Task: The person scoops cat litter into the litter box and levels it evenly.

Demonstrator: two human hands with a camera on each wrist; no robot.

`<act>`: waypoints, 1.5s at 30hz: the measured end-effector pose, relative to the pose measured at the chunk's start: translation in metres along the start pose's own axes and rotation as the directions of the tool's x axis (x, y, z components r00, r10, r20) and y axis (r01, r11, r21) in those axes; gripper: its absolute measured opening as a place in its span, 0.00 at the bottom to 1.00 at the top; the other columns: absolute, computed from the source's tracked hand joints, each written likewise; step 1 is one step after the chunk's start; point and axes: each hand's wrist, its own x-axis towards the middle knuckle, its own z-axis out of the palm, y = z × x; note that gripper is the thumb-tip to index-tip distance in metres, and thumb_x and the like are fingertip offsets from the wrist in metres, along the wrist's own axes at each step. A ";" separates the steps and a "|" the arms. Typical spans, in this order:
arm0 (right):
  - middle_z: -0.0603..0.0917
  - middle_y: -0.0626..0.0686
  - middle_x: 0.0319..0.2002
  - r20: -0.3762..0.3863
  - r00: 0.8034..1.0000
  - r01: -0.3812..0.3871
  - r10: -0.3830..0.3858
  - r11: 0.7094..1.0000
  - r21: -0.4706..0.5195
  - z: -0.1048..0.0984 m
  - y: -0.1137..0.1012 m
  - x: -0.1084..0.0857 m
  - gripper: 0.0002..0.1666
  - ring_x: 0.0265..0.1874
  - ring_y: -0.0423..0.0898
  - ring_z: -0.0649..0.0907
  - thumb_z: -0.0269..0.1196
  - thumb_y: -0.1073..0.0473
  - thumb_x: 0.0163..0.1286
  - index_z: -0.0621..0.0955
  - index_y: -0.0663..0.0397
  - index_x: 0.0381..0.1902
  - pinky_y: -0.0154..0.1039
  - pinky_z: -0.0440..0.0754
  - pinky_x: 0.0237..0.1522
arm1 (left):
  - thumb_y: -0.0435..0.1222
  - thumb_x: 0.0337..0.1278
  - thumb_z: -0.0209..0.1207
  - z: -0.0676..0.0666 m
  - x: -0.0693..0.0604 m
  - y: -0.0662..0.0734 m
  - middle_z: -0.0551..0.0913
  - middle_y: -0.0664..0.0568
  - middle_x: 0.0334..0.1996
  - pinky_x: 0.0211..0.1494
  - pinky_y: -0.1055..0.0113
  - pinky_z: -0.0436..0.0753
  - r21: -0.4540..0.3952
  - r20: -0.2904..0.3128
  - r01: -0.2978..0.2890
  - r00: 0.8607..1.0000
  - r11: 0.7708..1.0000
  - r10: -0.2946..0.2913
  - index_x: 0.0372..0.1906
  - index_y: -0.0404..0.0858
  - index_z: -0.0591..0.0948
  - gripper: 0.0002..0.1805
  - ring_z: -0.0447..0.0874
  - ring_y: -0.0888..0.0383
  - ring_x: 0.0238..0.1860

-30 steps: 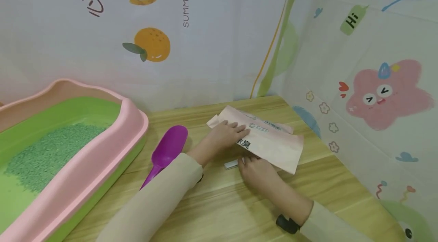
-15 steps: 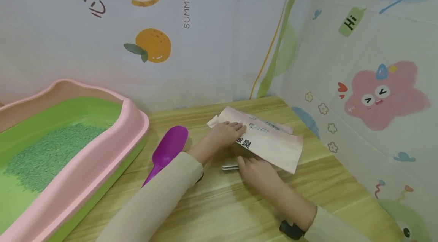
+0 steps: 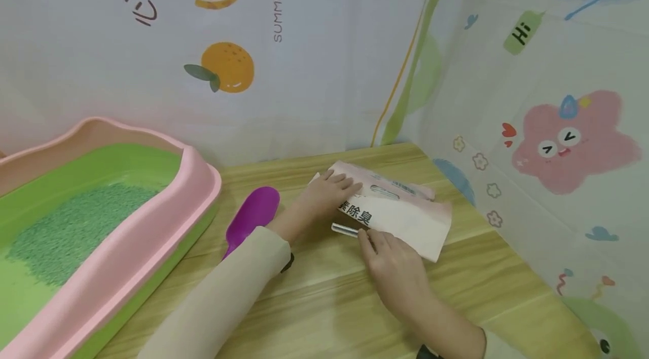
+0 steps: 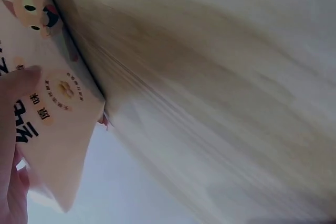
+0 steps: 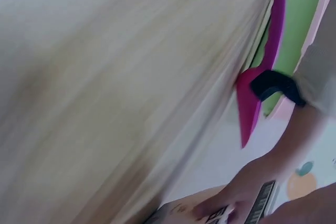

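A pale pink cat litter bag, printed with dark lettering and a cat face, lies toward the back of the table. My left hand holds its left end. In the left wrist view the thumb presses the printed front, and the other fingers are at the bag's edge. Just in front of the bag, my right hand pinches a slim white-and-silver bar. One end of the bar sticks out to the left; the rest is hidden by the fingers, so its kind is unclear.
A purple scoop lies left of my left forearm, its handle partly hidden. Farther left stands a green litter tray with a pink rim, green pellets inside. Printed cloth rises behind the wooden table.
My right hand has drawn slightly back and turned the bar, which now tilts. My left hand has shifted a little to the left on the bag, and more lettering shows.
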 end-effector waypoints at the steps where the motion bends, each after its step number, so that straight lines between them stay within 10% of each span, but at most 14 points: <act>1: 0.89 0.61 0.40 0.000 1.000 0.006 -0.006 1.000 -0.007 0.001 0.000 0.000 0.20 0.38 0.54 0.88 0.71 0.73 0.54 0.86 0.66 0.48 0.42 0.88 0.38 | 0.33 0.77 0.48 0.001 0.000 -0.001 0.71 0.49 0.74 0.81 0.50 0.61 0.010 -0.004 -0.007 1.000 1.000 0.007 0.76 0.46 0.66 0.27 0.68 0.48 0.75; 13: 0.90 0.63 0.38 -0.178 0.983 0.035 -0.039 0.999 -0.025 0.024 0.012 -0.004 0.27 0.35 0.54 0.90 0.41 0.61 0.84 0.86 0.70 0.45 0.42 0.89 0.37 | 0.49 0.73 0.54 0.009 -0.002 -0.009 0.71 0.54 0.73 0.82 0.41 0.48 0.049 -0.026 0.017 1.000 0.999 -0.015 0.75 0.50 0.68 0.29 0.68 0.50 0.75; 22: 0.90 0.64 0.38 -0.178 0.984 0.016 -0.013 1.000 0.019 0.023 0.020 -0.004 0.13 0.35 0.56 0.91 0.58 0.68 0.65 0.87 0.68 0.41 0.45 0.89 0.32 | 0.37 0.78 0.47 0.006 0.000 -0.010 0.67 0.54 0.76 0.80 0.47 0.62 0.027 0.037 0.020 0.999 0.999 -0.021 0.76 0.48 0.65 0.26 0.65 0.50 0.77; 45: 0.90 0.64 0.36 -0.143 0.989 -0.038 0.035 0.999 -0.018 0.035 0.021 0.003 0.12 0.34 0.56 0.92 0.69 0.74 0.55 0.86 0.68 0.40 0.45 0.88 0.30 | 0.36 0.78 0.48 0.000 0.007 -0.007 0.73 0.50 0.72 0.75 0.49 0.71 -0.021 0.023 -0.006 1.000 1.000 0.006 0.69 0.43 0.74 0.21 0.71 0.46 0.73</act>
